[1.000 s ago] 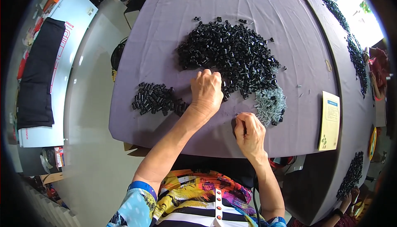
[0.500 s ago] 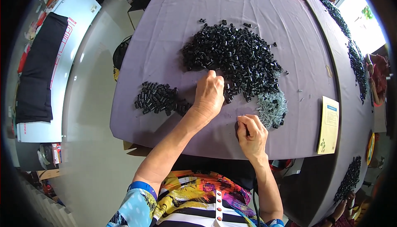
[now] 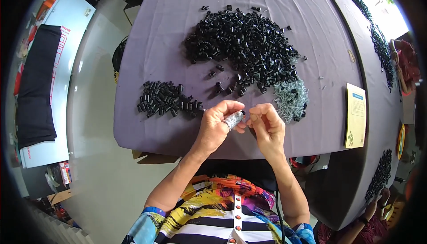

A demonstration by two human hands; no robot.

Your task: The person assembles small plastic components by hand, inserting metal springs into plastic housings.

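Observation:
In front of me both hands meet over the near edge of the table. My left hand (image 3: 213, 128) pinches a small black plastic piece (image 3: 243, 112); a silvery wrap (image 3: 233, 119) covers its thumb. Close beside it, my right hand (image 3: 269, 130) has thumb and forefinger pressed together, and whatever lies between them is too small to make out. Beyond the hands spreads a large heap of black plastic pieces (image 3: 244, 44). A pile of small pale, see-through pins (image 3: 291, 97) adjoins its near right end. Left of my hands lies a smaller group of black pieces (image 3: 161, 99).
A purple-grey cloth covers the table (image 3: 155, 35). To the right lies a yellowish booklet (image 3: 355, 117). Past the seam, a second table carries more black heaps (image 3: 379, 173), with another person's hands (image 3: 376, 206) at the near one. A white box (image 3: 62, 79) stands far left.
My left hand has drawn back from the large heap with a black piece and turned toward my right hand. My right hand has risen slightly toward it. The view has shifted a little.

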